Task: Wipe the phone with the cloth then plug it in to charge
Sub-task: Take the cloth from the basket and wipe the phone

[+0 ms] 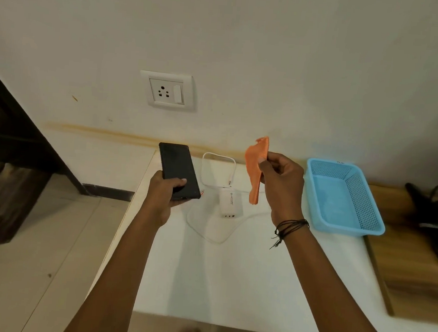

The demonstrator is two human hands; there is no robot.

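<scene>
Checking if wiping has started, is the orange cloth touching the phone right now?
Apart. The head view shows the orange cloth hanging from the right hand, with bare table and charger visible between it and the phone in the left hand.

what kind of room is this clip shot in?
Likely a home or lodging room, not a lab: a plain painted wall with a wall socket, a white counter holding a charger and a blue plastic basket, tiled floor and dark wooden furniture on the left.
</scene>
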